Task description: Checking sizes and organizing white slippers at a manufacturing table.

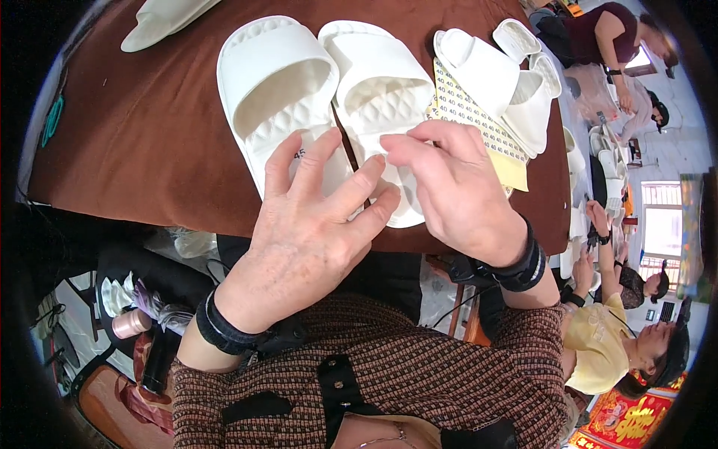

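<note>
Two bare hands work at the near edge of a brown-covered table [134, 135], both wearing dark wristbands above knitted brown sleeves. Nearest, the left hand [307, 232] lies with its fingers spread wide, the fingertips resting on the heel end of the left white slide sandal [280, 93]. A small round label with dark print sits on that sandal's footbed, just beside the index finger. Right beside it, the right hand [449, 183] has its fingers drawn together, thumb and forefinger closing at the heel of the right white slide sandal [378, 82]; whether anything small is held between them I cannot tell. The two sandals lie side by side, touching, toes pointing away, each with a quilted footbed and a broad strap.

Just right of the right hand, a yellow sticker sheet [479, 123] lies flat, rectangular, covered in rows of small round labels, its near corner hidden behind the hand. On its far end rests a second pair of white sandals [501, 75], smaller in view and stacked against one another. At the far left edge of the table lies another pale sole [161, 22], partly cut off.

Beyond the table on the right, other people [613, 45] sit at work, and low at the right a red and gold sign [636, 423] shows.
</note>
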`<state>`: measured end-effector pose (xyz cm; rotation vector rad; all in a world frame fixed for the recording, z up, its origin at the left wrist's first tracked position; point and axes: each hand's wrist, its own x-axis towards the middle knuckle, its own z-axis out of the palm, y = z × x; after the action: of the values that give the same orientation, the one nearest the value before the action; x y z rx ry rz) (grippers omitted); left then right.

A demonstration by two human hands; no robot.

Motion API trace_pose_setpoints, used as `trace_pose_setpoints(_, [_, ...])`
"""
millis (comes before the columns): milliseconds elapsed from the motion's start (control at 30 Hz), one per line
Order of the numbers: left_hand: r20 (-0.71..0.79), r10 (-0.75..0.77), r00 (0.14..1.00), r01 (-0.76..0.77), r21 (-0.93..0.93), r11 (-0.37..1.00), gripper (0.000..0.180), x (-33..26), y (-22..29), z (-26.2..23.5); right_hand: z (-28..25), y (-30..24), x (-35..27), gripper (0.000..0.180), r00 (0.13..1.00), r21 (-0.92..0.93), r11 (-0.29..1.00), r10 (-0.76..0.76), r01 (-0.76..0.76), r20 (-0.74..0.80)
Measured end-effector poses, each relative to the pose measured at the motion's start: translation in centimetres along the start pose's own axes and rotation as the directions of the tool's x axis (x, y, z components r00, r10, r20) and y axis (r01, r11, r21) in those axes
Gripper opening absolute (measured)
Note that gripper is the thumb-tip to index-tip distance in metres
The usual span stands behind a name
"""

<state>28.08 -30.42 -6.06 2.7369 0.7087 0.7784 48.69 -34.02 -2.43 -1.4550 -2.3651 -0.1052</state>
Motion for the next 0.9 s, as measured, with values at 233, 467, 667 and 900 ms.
trace_pose_setpoints(233, [0.008,0.001,1.000,-0.001,-0.006,1.000,0.046,0.0,0.1,-0.2,-0.1,0.0,0.0,0.030,0.998,0.053,0.998,-0.023,0.026,-0.054])
trace_pose_setpoints(467, [0.002,0.011,1.000,-0.011,0.000,1.000,0.047,0.1,0.2,-0.2,-0.4,0.4,-0.2,0.026,1.000,0.083,0.996,-0.010,0.011,-0.010])
trace_pose_setpoints(667, [0.027,0.006,1.000,-0.007,0.016,1.000,0.048,0.2,0.3,-0.4,-0.4,0.8,-0.9,0.025,0.999,0.088,0.996,0.019,-0.016,-0.039])
trace_pose_setpoints(900, [0.045,0.005,0.999,-0.007,0.051,0.999,0.047,0.3,0.4,-0.5,-0.4,0.6,-1.0,0.045,1.000,0.072,0.997,-0.009,0.009,0.005])
